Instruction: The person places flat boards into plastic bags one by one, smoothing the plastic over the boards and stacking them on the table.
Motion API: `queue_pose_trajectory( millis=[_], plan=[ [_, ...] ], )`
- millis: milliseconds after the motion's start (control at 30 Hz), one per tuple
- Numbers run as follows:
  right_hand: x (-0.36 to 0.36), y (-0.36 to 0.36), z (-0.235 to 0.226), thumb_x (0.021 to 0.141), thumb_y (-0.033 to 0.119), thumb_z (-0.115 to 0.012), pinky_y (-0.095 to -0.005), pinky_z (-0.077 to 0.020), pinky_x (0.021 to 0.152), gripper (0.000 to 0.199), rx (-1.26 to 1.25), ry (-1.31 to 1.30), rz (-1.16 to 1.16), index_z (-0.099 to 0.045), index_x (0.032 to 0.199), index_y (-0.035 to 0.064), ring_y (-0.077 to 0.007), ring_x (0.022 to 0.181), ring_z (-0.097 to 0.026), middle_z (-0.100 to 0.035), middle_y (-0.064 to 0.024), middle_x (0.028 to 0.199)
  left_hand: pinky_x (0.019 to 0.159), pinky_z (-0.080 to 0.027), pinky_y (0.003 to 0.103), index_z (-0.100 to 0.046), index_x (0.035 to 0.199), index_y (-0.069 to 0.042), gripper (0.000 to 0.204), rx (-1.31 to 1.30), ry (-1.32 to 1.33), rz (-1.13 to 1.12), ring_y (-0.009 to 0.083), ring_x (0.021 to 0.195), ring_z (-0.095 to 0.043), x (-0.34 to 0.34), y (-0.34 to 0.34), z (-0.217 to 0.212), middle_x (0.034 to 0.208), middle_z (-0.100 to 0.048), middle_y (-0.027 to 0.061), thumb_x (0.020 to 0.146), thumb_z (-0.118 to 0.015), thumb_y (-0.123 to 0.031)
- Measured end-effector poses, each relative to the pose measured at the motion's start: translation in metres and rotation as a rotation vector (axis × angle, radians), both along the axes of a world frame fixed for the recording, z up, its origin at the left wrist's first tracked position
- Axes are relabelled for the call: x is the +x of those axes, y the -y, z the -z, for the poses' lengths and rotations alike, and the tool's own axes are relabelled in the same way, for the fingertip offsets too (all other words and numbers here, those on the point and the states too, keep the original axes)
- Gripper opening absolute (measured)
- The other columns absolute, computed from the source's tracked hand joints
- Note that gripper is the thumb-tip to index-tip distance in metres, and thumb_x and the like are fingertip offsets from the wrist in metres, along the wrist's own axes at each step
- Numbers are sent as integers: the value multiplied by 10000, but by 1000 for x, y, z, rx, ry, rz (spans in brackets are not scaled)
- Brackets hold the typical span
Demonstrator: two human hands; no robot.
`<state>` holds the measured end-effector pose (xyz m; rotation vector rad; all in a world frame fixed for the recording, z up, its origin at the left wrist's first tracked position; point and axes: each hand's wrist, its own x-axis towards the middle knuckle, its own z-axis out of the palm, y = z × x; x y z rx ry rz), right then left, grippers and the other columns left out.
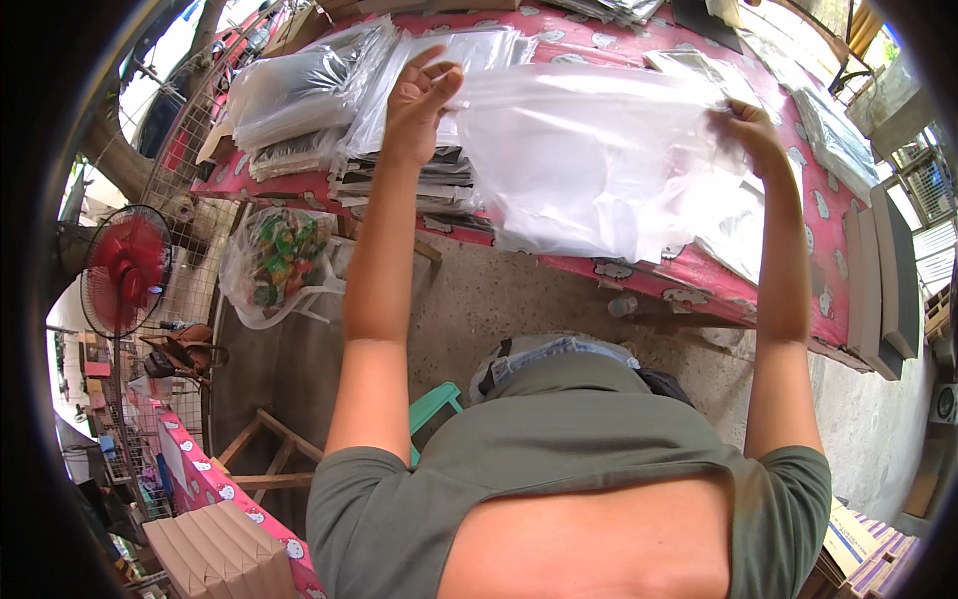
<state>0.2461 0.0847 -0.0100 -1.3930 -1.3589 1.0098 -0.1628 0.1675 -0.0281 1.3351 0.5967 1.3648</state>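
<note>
I hold a large clear plastic bag (pixel 589 160) stretched between both hands above the table with the pink patterned cloth (pixel 699 270). My left hand (pixel 419 100) pinches the bag's left upper edge. At the right upper corner my right hand (pixel 748 135) grips it. The bag hangs down over the table's front edge. Under and behind it lie stacks of more clear bags (pixel 299 85) and flat dark sheets (pixel 429 180).
A red fan (pixel 125 270) stands at the left by a wire grid. A plastic bag of colourful items (pixel 279 260) hangs below the table's left end. Grey flat boards (pixel 883 290) lie at the table's right. A green stool (pixel 434 404) and wooden frame (pixel 269 454) stand on the concrete floor.
</note>
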Motion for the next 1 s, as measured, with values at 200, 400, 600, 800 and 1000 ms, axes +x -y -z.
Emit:
queue_pose_trajectory(
  millis=[200, 400, 600, 800, 1000],
  plan=[
    [28, -3, 10, 773, 183, -626, -172, -396, 463, 172, -21, -74, 147, -592, 846, 31, -38, 528, -498, -563, 13, 667, 751, -473, 311, -495, 1093, -38, 473, -520, 218, 508, 174, 874, -554, 36, -21, 94, 917, -570, 76, 758, -639, -339],
    [95, 18, 30, 767, 207, -645, -279, -417, 788, 334, -117, 257, 296, -550, 1034, 30, -165, 906, -531, -579, -81, 960, 643, -500, 268, -629, 856, -38, 108, -552, 176, 274, 141, 725, -595, 93, -11, 73, 775, -620, 44, 751, -646, -59],
    [-52, 7, -33, 585, 266, -770, -373, -262, 1012, 826, 830, 731, 42, -341, 1270, 96, -291, 1198, -345, -387, -147, 1287, 711, -467, 268, -582, 958, 3, 263, -187, -128, 436, 139, 771, -567, 128, 9, 27, 888, -597, 68, 756, -658, -148],
    [-84, -24, -46, 689, 296, -697, -289, -435, 565, 299, 535, 784, 168, -623, 781, 21, -185, 593, -556, -599, -95, 704, 749, -435, 260, -513, 1024, -2, 449, 170, -357, 225, 155, 865, -539, 136, 23, -4, 926, -577, 96, 729, -685, -294],
    [-59, 11, -56, 724, 270, -688, -222, -393, 534, 273, 427, 450, 502, -645, 828, 21, -54, 580, -481, -599, -34, 681, 752, -417, 304, -600, 908, -31, 233, -244, 156, 263, 116, 865, -539, 72, 39, 59, 881, -609, 40, 809, -604, -241]
  ],
)
